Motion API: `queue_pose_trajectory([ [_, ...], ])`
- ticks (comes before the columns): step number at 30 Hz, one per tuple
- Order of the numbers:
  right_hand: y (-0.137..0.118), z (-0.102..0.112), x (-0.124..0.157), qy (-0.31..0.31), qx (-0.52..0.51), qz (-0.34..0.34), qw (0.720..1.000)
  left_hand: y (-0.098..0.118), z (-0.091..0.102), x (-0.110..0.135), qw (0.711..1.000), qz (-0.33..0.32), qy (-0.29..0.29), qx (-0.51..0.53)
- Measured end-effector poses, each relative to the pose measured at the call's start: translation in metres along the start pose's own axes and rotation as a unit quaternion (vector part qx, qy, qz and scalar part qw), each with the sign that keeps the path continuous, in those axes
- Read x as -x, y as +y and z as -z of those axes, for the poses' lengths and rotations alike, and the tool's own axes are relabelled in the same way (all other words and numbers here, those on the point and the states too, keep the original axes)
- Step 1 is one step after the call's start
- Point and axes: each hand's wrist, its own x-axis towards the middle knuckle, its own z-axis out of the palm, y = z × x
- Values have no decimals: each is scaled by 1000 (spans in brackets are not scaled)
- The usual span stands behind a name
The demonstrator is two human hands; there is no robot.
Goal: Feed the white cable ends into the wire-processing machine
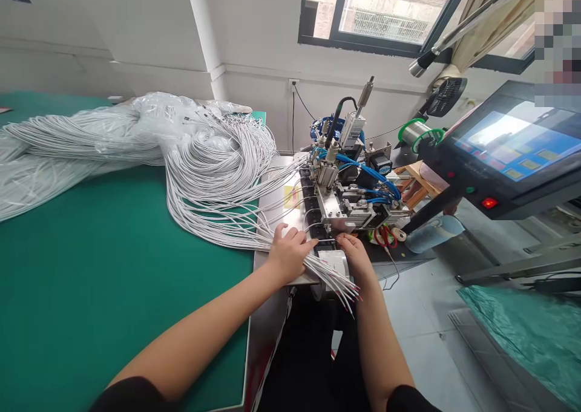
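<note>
My left hand (289, 256) lies over a bundle of thin white cables (331, 274), its index finger and thumb closed on one white cable (325, 241) at the front end of a black clamp rail (312, 203). On the other side of the rail, my right hand (356, 256) pinches the end of that same cable. The bundle's loose ends, some with red tips, hang past the bench edge between my forearms. Beside the rail stands a bench-top machine (336, 188) with metal cylinders and blue air hoses. Several cables lead from the rail to a large coiled heap (222, 170).
A green-topped table (113, 279) fills the left, bearing plastic-wrapped cable bundles (91, 137). To the right are a touch-screen panel (512, 152), a wire spool (415, 134), red-handled scissors (385, 238) and a clear plastic container (436, 233). Part of another person shows behind the panel.
</note>
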Motion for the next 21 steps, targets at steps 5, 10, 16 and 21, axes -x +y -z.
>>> queue_pose_trajectory([
  [5,5,0,4,1,-33,-19,999,0,1,0,1000,7,-4,3],
  [10,12,7,14,32,-5,-3,999,0,-2,0,1000,2,13,4],
  [16,13,15,20,62,19,41,997,0,-3,0,998,30,54,-4],
  [21,0,16,30,80,57,81,992,-2,-4,1,993,-18,113,0],
])
